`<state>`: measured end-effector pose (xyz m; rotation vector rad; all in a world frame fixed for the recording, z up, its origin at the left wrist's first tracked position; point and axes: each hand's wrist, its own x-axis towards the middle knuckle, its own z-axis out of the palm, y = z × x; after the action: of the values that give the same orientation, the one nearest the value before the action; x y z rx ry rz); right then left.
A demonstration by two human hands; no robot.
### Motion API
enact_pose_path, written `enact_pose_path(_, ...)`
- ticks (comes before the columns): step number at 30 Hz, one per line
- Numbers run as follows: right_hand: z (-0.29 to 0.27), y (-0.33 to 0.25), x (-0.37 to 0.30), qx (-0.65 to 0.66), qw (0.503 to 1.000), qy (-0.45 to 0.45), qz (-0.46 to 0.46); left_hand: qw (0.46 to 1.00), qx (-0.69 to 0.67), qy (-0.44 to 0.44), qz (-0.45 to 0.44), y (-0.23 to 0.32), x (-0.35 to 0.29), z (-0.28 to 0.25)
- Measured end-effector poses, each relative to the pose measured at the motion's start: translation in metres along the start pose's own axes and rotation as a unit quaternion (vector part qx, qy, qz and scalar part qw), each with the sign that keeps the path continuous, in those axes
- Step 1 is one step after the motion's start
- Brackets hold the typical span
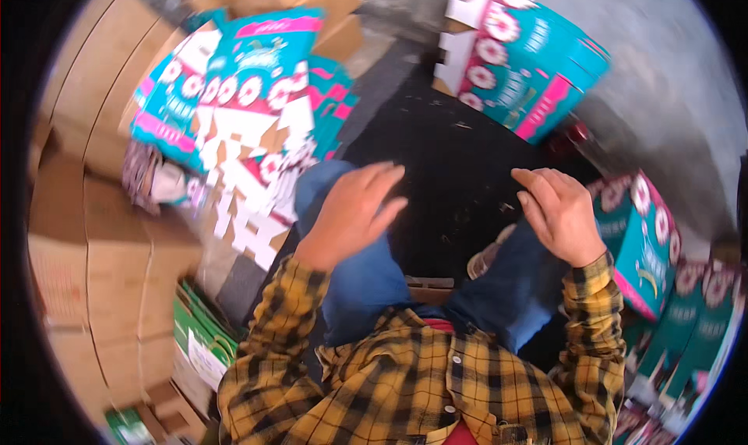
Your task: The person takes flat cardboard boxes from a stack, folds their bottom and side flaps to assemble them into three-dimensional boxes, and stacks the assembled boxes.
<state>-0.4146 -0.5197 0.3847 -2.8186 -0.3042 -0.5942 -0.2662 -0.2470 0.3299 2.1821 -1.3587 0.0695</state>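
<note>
My left hand [354,211] hangs above my left knee, fingers apart and nothing in them. Across from it, my right hand [557,211] is over my right knee, fingers loosely bent and holding nothing. Between and beyond the hands lies a black mat [444,160]. Nearest the left hand is a pile of flat teal, pink and white printed cartons [249,86], some with cut-out white flaps. A folded stack of the same teal cartons [530,63] stands ahead to the right. Beside the right forearm is another teal carton [643,242].
Tall brown cardboard boxes [117,258] line the left side. A green and white carton [202,336] stands near my left elbow. More teal cartons [689,320] are at the lower right. Bundled cloth-like material [148,176] sits beside the pile. Grey concrete floor [662,79] shows at the far right.
</note>
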Motion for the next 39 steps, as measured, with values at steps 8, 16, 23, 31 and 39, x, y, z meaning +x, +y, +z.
enact_pose_path(8,0.082,0.061,0.034,0.009,0.991,-0.131,-0.031,0.772,-0.488,0.244,-0.326,-0.13,-0.003,-0.005)
enact_pose_path(16,0.097,0.053,0.046,-0.04,0.972,-0.232,-0.014,0.884,0.245,0.221,-0.331,-0.288,0.01,0.054)
enact_pose_path(23,0.107,0.049,0.057,-0.001,0.964,-0.265,0.004,0.812,0.419,0.07,-0.4,-0.388,0.03,0.063)
enact_pose_path(31,0.114,0.05,0.053,-0.012,0.961,-0.278,0.008,0.784,0.537,0.122,-0.285,-0.379,0.046,0.05)
enact_pose_path(39,0.168,0.05,0.124,0.573,0.723,-0.21,0.324,0.838,0.504,0.133,-0.162,-0.179,0.13,0.042)
